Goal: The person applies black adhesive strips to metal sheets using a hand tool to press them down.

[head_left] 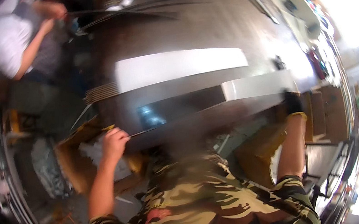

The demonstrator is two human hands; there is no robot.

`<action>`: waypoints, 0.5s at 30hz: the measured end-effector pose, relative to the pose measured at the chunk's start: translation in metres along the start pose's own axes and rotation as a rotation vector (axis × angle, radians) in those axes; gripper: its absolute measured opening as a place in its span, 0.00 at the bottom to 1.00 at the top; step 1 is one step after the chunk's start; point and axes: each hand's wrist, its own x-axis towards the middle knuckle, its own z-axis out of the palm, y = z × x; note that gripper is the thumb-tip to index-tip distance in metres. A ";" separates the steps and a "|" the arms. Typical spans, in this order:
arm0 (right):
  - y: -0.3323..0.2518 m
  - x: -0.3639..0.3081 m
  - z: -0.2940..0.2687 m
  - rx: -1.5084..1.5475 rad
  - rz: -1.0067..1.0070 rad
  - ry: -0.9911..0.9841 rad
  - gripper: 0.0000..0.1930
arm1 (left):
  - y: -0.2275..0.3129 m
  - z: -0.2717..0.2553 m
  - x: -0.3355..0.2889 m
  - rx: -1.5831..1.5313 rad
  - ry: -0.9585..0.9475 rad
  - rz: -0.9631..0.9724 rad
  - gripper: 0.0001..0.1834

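Note:
A long, glossy dark strip point(187, 103) lies along the table's near side, with a bluish reflection near its left end. Its right part is covered by a pale, whitish section point(256, 86). My bare left hand point(115, 142) is closed in a pinch at the strip's near left corner, where a thin light edge runs out from the fingers. At the strip's right end is my right hand point(292, 103), in a black glove with a yellow cuff. Its fingers are dark and blurred, so their grip is hidden. Farther off lies a separate white panel point(180, 66).
A brown table point(146, 38) carries long thin bars point(129, 12) at its far side. Opened cardboard boxes point(74, 165) stand below its near edge, left and right. Another person point(18, 40) works at the far left, hands on a bar. Cluttered shelving lines the right.

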 end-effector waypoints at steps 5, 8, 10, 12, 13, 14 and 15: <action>0.346 -0.138 -0.047 -0.356 0.629 0.175 0.16 | 0.017 -0.006 0.006 0.048 -0.066 0.024 0.05; 0.427 -0.245 -0.003 -0.439 0.827 0.104 0.18 | 0.015 -0.008 0.005 0.204 -0.121 -0.029 0.06; 0.433 -0.295 0.059 -0.423 0.873 -0.030 0.20 | 0.016 -0.011 0.006 0.304 -0.155 -0.027 0.06; 0.412 -0.332 0.135 -0.358 0.884 -0.220 0.22 | 0.015 -0.007 0.003 0.352 -0.166 -0.090 0.07; 0.391 -0.350 0.173 -0.304 0.875 -0.341 0.23 | 0.018 -0.006 0.005 0.392 -0.170 -0.132 0.07; 0.369 -0.369 0.209 -0.244 0.871 -0.475 0.24 | 0.017 -0.003 0.009 0.420 -0.179 -0.127 0.07; 0.339 -0.381 0.242 -0.145 0.847 -0.589 0.26 | 0.014 0.001 0.013 0.444 -0.180 -0.123 0.08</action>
